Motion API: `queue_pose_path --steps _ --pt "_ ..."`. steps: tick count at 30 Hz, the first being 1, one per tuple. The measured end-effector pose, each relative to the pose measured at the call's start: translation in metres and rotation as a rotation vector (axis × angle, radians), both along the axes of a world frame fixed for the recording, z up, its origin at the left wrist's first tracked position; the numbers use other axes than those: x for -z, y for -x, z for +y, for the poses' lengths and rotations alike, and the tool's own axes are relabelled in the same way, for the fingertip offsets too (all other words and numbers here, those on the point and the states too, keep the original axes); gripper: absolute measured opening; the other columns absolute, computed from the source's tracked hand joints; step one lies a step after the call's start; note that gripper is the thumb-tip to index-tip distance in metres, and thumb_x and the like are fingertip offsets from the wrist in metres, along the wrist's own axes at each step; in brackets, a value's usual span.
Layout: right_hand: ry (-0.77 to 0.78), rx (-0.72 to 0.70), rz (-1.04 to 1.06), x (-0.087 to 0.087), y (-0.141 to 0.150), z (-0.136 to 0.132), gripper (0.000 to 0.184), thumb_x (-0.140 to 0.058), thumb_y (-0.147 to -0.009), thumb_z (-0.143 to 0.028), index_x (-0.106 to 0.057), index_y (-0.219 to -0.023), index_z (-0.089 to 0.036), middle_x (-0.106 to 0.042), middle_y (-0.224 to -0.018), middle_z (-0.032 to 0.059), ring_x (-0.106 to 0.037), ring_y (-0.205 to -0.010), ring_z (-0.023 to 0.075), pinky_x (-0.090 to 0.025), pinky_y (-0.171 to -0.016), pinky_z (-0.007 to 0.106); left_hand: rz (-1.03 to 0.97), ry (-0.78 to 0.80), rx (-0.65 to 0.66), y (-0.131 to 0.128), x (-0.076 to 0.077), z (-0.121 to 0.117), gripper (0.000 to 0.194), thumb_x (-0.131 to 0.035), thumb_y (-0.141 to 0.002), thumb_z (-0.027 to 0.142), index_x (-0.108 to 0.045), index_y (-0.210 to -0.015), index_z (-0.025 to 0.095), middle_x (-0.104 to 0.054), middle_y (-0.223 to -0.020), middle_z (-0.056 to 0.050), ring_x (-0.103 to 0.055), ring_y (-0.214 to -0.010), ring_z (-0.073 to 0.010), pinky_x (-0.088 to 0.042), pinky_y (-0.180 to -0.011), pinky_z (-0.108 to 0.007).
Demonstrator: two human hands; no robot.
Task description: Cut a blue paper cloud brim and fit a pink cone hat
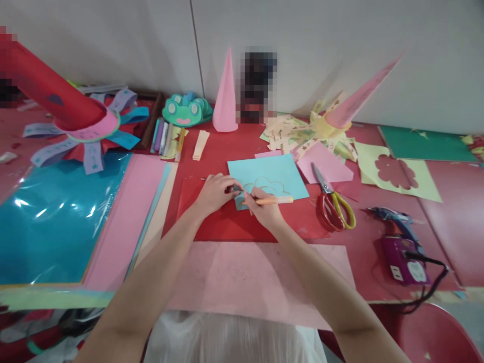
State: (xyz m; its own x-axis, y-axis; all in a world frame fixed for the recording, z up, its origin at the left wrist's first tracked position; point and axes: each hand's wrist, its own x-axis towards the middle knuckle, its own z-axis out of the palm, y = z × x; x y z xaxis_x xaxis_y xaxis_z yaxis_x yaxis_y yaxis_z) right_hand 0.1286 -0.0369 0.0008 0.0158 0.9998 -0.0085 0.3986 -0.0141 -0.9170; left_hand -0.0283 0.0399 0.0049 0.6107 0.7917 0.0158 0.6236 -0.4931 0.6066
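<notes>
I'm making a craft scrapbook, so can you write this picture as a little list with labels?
Left hand: at the left part of the light-blue paper
Right hand: holding an orange pen
Drawing: a wavy, cloud-like outline on that paper
Beside the paper: scissors with one red and one yellow handle
Far right: glue gun
Against the wall: green frog face, upright pink cone
</notes>
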Motion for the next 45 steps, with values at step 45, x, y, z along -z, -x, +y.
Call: queue_pose_path --steps 45 --pt "-0.087 0.064 0.238 -0.0001 0.0020 0.0041 0.050 -0.055 -0.078 -0.061 -0.032 -0.055 -0.023 -0.035 -0.045 -0.0074 -0.043 -0.045 0.0094 -0.038 -0.046 0.023 0.060 -0.045 -0.008 -0.0043 -0.0025 0.0011 0.015 -0.059 -0.081 0.022 -0.069 -0.093 0.024 -0.063 -0.076 0.000 -0.051 -0.074 -0.0167 -0.029 -0.069 -0.029"
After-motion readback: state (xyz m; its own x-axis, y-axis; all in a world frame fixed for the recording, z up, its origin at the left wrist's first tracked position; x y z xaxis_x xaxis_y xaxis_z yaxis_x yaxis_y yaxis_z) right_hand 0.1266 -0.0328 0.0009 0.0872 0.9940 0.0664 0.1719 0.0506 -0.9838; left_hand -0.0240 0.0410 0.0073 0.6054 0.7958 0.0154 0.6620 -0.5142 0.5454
